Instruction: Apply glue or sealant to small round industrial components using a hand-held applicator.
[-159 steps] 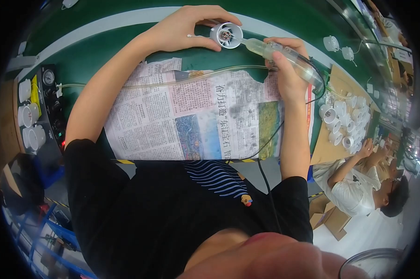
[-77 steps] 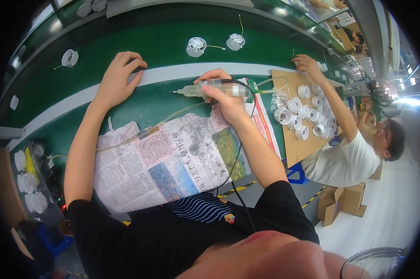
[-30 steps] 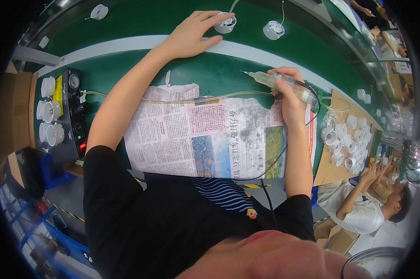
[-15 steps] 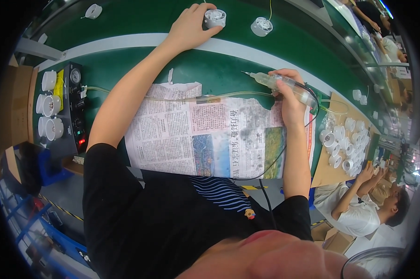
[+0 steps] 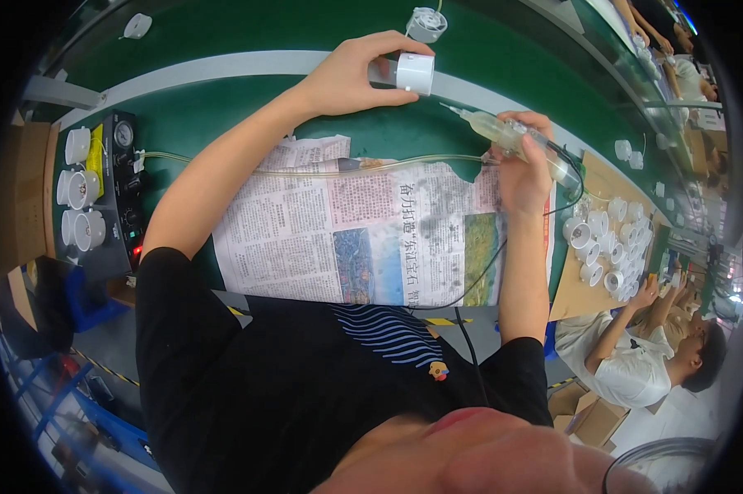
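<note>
My left hand (image 5: 356, 76) reaches forward over the bench's pale ledge, closed on a short white plastic cylinder (image 5: 416, 74). Its smooth side wall faces up, with the thumb at the near edge and the fingers at the far one. In my right hand (image 5: 526, 169) is a dispensing syringe (image 5: 503, 135) with cloudy, pale contents. The thin tip points left and away from me, a little to the right of the cylinder and apart from it. A clear air hose (image 5: 338, 172) and a dark cable run by the right hand.
Newspaper (image 5: 305, 239) covers the near green bench. A black dispenser box (image 5: 126, 189) with a gauge stands left, white cylinders beside it. Beyond the ledge sits another white wired part (image 5: 426, 25). Many white cylinders fill a brown board (image 5: 573, 288) at right, near a seated co-worker (image 5: 606, 354).
My left hand has drawn the white cylinder nearer and to the right, turning it so its side shows. The syringe has shifted slightly right, still in my right hand. The view has shifted slightly.
</note>
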`<action>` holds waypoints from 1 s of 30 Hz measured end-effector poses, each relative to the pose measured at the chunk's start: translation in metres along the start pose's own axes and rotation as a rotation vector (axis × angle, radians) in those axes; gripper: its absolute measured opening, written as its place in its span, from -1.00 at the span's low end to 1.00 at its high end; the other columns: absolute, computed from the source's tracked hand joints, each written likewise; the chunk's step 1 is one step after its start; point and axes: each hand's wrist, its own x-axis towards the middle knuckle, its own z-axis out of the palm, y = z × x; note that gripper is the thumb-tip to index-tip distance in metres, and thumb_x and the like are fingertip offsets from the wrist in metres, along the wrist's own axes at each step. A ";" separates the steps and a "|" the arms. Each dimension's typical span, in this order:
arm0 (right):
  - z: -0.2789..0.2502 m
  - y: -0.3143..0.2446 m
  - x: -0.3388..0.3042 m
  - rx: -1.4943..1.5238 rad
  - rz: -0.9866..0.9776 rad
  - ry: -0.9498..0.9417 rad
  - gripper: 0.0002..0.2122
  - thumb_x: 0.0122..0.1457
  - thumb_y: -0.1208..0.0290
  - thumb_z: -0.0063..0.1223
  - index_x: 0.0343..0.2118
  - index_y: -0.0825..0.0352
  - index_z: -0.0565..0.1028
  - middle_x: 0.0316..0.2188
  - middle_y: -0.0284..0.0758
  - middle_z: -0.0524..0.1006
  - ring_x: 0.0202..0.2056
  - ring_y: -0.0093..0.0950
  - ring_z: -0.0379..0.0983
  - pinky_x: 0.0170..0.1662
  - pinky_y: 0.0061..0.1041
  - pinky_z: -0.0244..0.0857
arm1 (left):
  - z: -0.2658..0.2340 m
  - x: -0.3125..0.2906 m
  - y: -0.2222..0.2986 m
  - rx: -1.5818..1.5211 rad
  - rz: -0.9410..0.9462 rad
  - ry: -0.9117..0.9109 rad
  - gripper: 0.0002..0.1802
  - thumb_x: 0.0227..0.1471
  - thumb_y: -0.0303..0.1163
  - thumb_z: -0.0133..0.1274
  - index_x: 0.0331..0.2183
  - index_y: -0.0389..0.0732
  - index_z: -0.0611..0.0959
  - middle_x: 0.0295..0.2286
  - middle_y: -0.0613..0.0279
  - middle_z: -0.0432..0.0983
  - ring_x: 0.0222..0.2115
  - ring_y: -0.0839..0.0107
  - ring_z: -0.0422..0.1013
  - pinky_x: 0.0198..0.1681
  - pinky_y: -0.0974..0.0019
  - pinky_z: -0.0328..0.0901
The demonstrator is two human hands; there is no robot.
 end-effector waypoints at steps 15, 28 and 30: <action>0.006 0.012 -0.002 -0.117 -0.004 -0.092 -0.70 0.19 0.45 0.19 -0.04 0.37 0.45 -0.06 -0.11 0.58 -0.20 -0.47 0.49 -0.17 -0.52 0.37 | -0.012 0.002 0.026 -0.126 0.262 -0.241 -0.37 -0.09 -0.42 0.31 0.07 -0.22 0.52 -0.05 0.01 0.54 -0.03 0.08 0.48 0.07 0.15 0.35; 0.008 0.013 -0.003 -0.319 -0.027 -0.064 -0.73 0.21 0.44 0.16 -0.06 0.36 0.43 -0.05 -0.08 0.57 -0.19 -0.45 0.48 -0.17 -0.50 0.37 | -0.007 0.002 0.016 -0.094 0.180 -0.283 -0.37 -0.07 -0.34 0.35 0.06 -0.20 0.54 -0.02 0.01 0.54 0.00 0.03 0.46 0.10 0.10 0.33; 0.008 0.013 -0.002 -0.316 -0.027 -0.082 -0.73 0.21 0.45 0.16 -0.06 0.36 0.43 -0.05 -0.08 0.57 -0.19 -0.46 0.48 -0.17 -0.50 0.37 | -0.007 0.002 0.016 -0.087 0.188 -0.275 -0.37 -0.07 -0.34 0.35 0.06 -0.20 0.54 -0.02 0.01 0.54 0.00 0.03 0.46 0.10 0.10 0.33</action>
